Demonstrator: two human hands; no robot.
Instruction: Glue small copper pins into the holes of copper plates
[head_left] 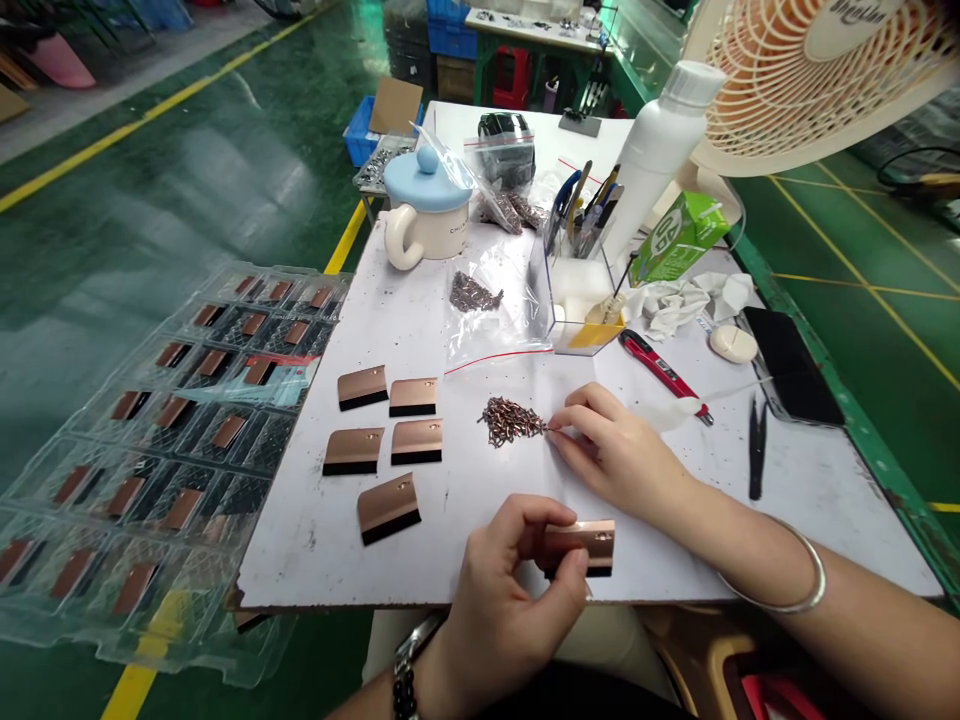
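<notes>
My left hand (510, 590) pinches a copper plate with a black edge (589, 540) between thumb and fingers, low on the white work board (315, 540). My right hand (615, 450) rests on the board, its fingertips at the edge of a small heap of tiny copper pins (512, 421). A single pin (553, 428) seems held in those fingertips, though it is very small. Several matching plates (362, 387) lie in two loose columns left of the heap.
A transparent tray (187, 440) of plates sits at the board's left. Farther back stand a lidded mug (427, 205), a plastic bag of pins (472, 295), and a tool holder (577, 290). On the right lie a red utility knife (660, 372), black tweezers (757, 450), and a phone (791, 365).
</notes>
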